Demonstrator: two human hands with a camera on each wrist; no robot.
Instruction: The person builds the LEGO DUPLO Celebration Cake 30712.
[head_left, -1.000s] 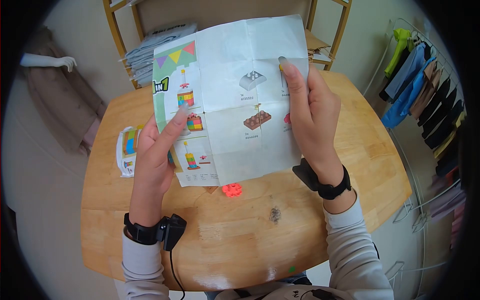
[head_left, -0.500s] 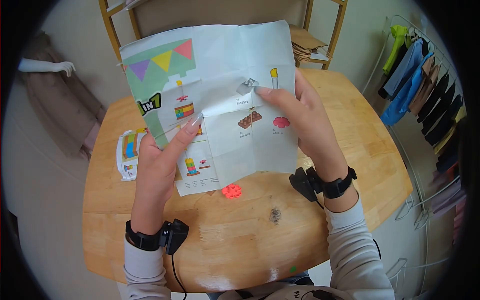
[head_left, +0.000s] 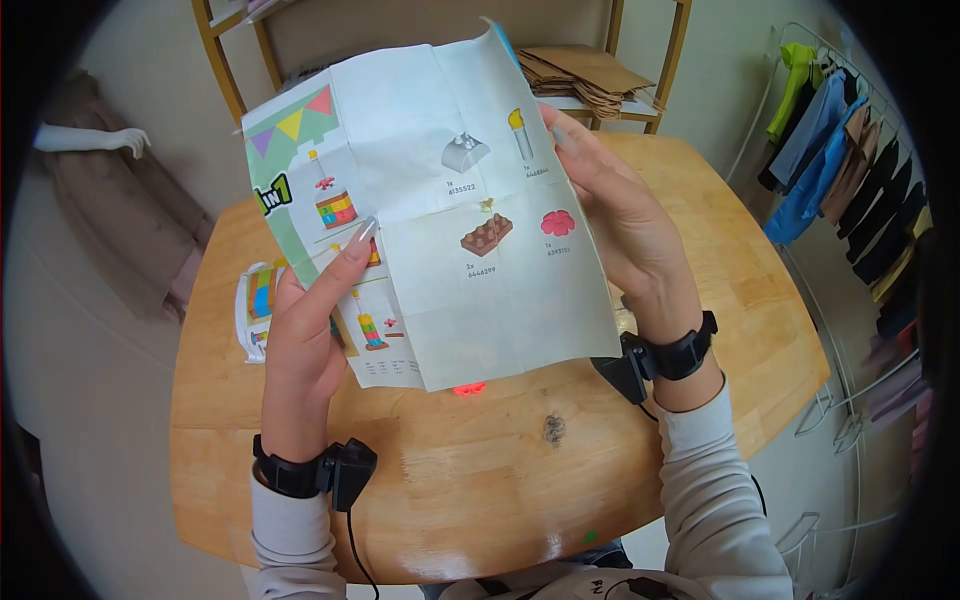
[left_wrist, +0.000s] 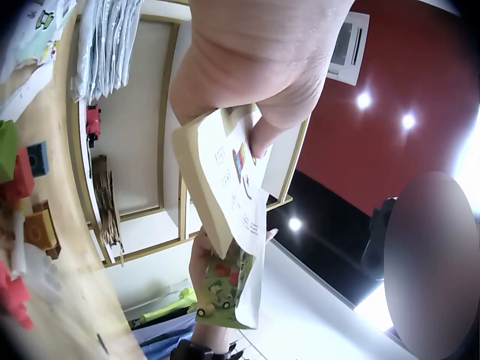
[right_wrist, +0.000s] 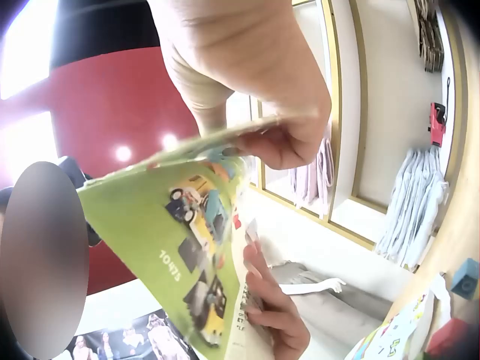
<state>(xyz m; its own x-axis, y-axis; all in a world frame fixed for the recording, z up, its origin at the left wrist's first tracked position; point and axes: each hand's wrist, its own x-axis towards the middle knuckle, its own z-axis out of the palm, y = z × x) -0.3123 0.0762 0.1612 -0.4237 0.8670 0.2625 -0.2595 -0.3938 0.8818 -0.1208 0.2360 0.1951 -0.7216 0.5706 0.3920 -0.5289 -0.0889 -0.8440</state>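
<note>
A creased instruction sheet (head_left: 500, 310) is held up above the table, its printed side with bricks, a candle and a pink flower facing the head camera. The left hand (head_left: 315, 320) pinches its left part, thumb on the front and fingers behind. At the upper right edge, the right hand (head_left: 635, 215) grips the paper, its thumb near the candle picture. The right wrist view shows the sheet's green back (right_wrist: 157, 247) with printed vehicles. Below the sheet's lower edge, part of a red-pink piece (head_left: 469, 389) shows on the table.
A printed packet (head_left: 256, 310) lies on the wooden table (head_left: 480, 480) at the left. Several coloured bricks, among them a blue one (left_wrist: 37, 159), show in the left wrist view. Behind stands a shelf with brown paper bags (head_left: 585, 78); clothes (head_left: 820, 150) hang at the right.
The sheet has shifted left and tilted, and its right part has swung nearer, covering most of the red-pink piece. The right thumb has moved from over the pictures to the sheet's right edge.
</note>
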